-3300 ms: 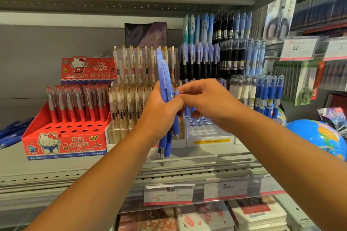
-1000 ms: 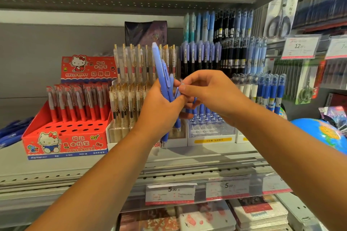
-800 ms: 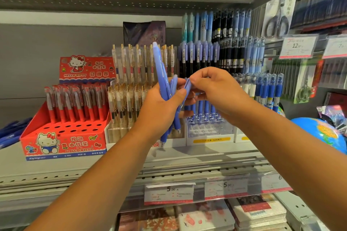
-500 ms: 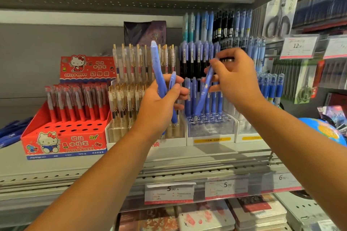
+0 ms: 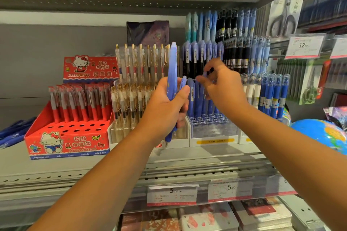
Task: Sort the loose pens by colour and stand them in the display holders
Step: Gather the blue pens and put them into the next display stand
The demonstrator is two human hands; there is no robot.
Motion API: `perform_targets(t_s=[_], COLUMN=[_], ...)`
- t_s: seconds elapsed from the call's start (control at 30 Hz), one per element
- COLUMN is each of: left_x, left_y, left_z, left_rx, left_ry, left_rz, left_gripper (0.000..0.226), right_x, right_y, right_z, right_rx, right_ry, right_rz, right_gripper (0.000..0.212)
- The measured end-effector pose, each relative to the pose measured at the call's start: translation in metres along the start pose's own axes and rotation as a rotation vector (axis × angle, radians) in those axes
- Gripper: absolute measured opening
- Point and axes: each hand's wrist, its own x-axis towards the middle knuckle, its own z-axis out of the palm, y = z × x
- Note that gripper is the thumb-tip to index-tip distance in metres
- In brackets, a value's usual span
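The left hand is clamped round a small bunch of loose blue pens. It holds them upright in the centre of the frame, and the tallest pokes well above the fist. Just to its right, the right hand hovers with its fingers spread and loosely bent. It is at the tops of the standing pens in the clear holder. The hand is blurred, so I cannot tell whether it pinches one. A red box of pens sits on the shelf at lower left.
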Motion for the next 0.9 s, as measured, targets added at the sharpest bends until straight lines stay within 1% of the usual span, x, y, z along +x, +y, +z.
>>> perform_targets(t_s=[0.07,0.17,0.3,0.33,0.4,0.43,0.47,0.53,0.57,0.6,0.67,0.77,0.9], left_x=[0.000,-0.001,0.000,0.000,-0.001,-0.001,-0.001,-0.002,-0.002,-0.002,-0.003,-0.003,-0.003], left_y=[0.000,0.001,0.002,0.002,0.003,0.004,0.004,0.004,0.004,0.004,0.004,0.004,0.003], left_z=[0.000,0.000,0.000,0.000,0.000,0.000,0.001,0.002,0.002,0.002,0.002,0.002,0.002], left_rx=[-0.051,-0.124,-0.027,-0.003,0.008,0.000,-0.007,-0.005,0.002,0.005,-0.009,-0.018,-0.042], left_ry=[0.006,0.029,0.052,0.055,0.051,0.040,0.024,-0.001,-0.006,-0.009,-0.016,-0.043,-0.054], left_rz=[-0.007,-0.011,0.023,0.034,0.044,0.041,0.036,0.032,0.035,0.041,0.045,0.017,-0.024], left_gripper=[0.010,0.013,0.016,0.018,0.020,0.021,0.022,0.019,0.017,0.015,0.014,0.020,0.023], right_x=[-0.005,-0.007,-0.006,-0.007,-0.010,-0.012,-0.013,-0.016,-0.017,-0.018,-0.021,-0.024,-0.027], right_y=[0.002,0.002,0.002,0.001,-0.002,-0.006,-0.012,-0.028,-0.034,-0.038,-0.042,-0.040,-0.034], right_z=[0.005,0.004,-0.005,-0.007,-0.011,-0.013,-0.016,-0.020,-0.022,-0.024,-0.027,-0.029,-0.029], right_rx=[-0.089,-0.043,-0.069,-0.131,-0.223,-0.157,0.006,0.449,0.612,0.685,0.707,0.713,0.765], right_ry=[-0.072,-0.159,-0.247,-0.247,-0.170,-0.125,-0.111,-0.200,-0.261,-0.311,-0.353,-0.337,-0.333], right_rz=[-0.033,-0.011,-0.006,-0.032,-0.097,-0.080,-0.018,0.138,0.181,0.187,0.159,0.143,0.191], right_gripper=[0.020,0.021,0.028,0.028,0.023,0.020,0.020,0.024,0.023,0.021,0.019,0.012,0.007])
